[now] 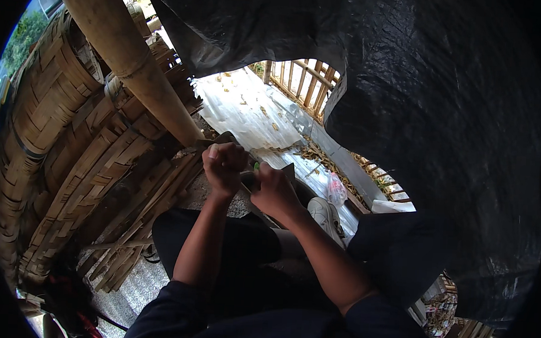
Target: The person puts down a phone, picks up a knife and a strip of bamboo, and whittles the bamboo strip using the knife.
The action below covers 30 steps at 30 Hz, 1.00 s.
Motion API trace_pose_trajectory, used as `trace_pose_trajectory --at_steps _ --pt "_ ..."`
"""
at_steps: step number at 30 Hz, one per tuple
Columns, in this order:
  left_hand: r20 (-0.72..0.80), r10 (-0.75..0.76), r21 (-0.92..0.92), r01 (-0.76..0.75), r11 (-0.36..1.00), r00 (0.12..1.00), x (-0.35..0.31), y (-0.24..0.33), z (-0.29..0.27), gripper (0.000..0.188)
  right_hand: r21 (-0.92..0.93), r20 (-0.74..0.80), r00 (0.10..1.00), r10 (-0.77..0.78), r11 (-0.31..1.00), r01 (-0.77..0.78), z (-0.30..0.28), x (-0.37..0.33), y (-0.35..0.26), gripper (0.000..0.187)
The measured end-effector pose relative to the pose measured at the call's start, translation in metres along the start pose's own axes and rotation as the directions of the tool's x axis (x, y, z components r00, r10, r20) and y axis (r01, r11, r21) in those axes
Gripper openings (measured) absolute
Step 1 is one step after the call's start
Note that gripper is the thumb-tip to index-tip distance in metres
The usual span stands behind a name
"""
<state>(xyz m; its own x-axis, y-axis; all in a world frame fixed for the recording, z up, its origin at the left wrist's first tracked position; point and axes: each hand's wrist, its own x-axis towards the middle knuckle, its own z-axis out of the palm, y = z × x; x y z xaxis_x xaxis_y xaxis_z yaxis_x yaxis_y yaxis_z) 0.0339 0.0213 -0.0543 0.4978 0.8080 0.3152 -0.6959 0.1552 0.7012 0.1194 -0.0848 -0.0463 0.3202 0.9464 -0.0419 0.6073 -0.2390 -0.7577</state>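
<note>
Can see, right of the bamboo pole (126,63), a broad, wrinkled black sheet (438,116); left of the pole, woven bamboo panels (63,106); right of the pole's lower end, a pale metal sheet (243,109); well to the right of that end, a light-coloured shoe (322,214); near that end, the left hand (223,166), curled into a fist, but cannot tell around what, if anything; farther right of the pole, the right hand (274,190), clamped on a small green thing (256,166), mostly hidden, near the pole's lower end
</note>
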Motion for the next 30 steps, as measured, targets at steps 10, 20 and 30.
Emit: trace_pose_trajectory --at_steps 10,20,30 --pt "0.048 0.000 0.066 -0.003 0.998 0.999 0.003 0.003 -0.005 0.055 -0.021 0.046 0.984 0.170 0.985 -0.169 -0.009 0.003 0.014 0.025" --pt "0.068 -0.006 0.034 0.003 0.999 0.998 0.010 -0.010 0.010 0.055 0.061 -0.175 0.958 0.226 0.974 -0.219 0.046 -0.002 0.107 0.022" --pt "0.020 0.034 -0.018 -0.034 0.999 0.999 0.016 -0.005 0.006 0.055 0.078 -0.232 0.949 0.214 0.977 -0.201 0.056 -0.001 0.076 0.020"
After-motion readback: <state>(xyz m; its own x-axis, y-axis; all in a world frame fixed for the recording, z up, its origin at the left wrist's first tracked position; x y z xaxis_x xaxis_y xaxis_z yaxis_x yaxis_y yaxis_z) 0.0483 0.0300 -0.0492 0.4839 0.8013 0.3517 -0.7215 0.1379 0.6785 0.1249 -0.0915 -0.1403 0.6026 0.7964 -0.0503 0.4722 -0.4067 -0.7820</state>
